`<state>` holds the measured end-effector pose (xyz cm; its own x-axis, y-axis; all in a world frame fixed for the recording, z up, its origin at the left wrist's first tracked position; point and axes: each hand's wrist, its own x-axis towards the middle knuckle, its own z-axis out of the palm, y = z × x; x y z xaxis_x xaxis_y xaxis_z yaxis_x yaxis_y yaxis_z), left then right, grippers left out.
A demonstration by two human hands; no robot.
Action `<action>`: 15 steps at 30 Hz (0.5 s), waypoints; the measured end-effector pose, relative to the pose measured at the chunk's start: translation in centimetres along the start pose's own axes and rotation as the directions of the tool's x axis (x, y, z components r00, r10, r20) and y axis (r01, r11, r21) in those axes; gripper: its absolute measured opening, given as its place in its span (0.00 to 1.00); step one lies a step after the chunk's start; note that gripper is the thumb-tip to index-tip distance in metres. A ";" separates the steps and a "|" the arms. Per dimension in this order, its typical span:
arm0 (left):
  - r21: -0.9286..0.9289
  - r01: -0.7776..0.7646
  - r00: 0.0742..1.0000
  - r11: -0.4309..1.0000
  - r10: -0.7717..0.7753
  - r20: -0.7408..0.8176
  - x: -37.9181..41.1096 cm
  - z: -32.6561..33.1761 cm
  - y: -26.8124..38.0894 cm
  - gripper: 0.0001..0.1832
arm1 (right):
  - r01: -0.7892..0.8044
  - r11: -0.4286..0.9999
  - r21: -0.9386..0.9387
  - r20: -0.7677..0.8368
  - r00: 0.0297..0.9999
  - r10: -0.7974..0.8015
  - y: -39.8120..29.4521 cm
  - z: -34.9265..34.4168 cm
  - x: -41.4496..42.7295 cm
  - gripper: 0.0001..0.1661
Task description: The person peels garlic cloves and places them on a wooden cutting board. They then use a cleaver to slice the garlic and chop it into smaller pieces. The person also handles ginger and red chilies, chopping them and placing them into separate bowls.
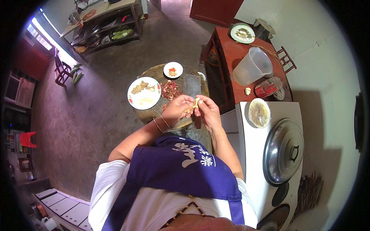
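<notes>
Close together over a round wooden chopping block (pixel 153 117), my left hand (pixel 179 107) and my right hand (pixel 209 111) pinch a small yellow piece of ginger (pixel 196 102) between their fingertips. Beneath them lies a cleaver (pixel 191 85), its broad blade pointing away from me and its handle towards me. Chopped dark red meat (pixel 170 90) is heaped left of the blade. A white plate (pixel 134 103) at the block's left edge bears ginger root (pixel 140 87) and pale yellow slices (pixel 145 101). At the far side, a small white bowl (pixel 166 69) holds chopped red pieces.
On my right is a white-tiled stove (pixel 251 156) with a large lidded pot (pixel 280 150) and a covered bowl (pixel 259 113). Beyond it, a red table (pixel 225 43) bears a plastic pitcher (pixel 251 68), a garlic bulb (pixel 247 91) and a jar (pixel 265 88). A wooden chair (pixel 61 70) stands far left.
</notes>
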<state>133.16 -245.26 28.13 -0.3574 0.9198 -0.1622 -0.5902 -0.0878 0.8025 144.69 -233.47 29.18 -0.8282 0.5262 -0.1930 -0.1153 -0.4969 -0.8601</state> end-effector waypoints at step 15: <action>0.422 0.117 0.992 0.899 -0.082 -0.099 1.4 -1.8 -0.4 0.16 | 0.071 0.874 -0.480 0.233 0.971 0.050 -0.6 -2.4 2.0 0.29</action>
<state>131.64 -244.65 26.56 -0.3775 0.8815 -0.2837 -0.2673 0.1896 0.9448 144.43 -230.49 28.20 -0.9380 0.3251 -0.1201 0.1042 -0.0660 -0.9924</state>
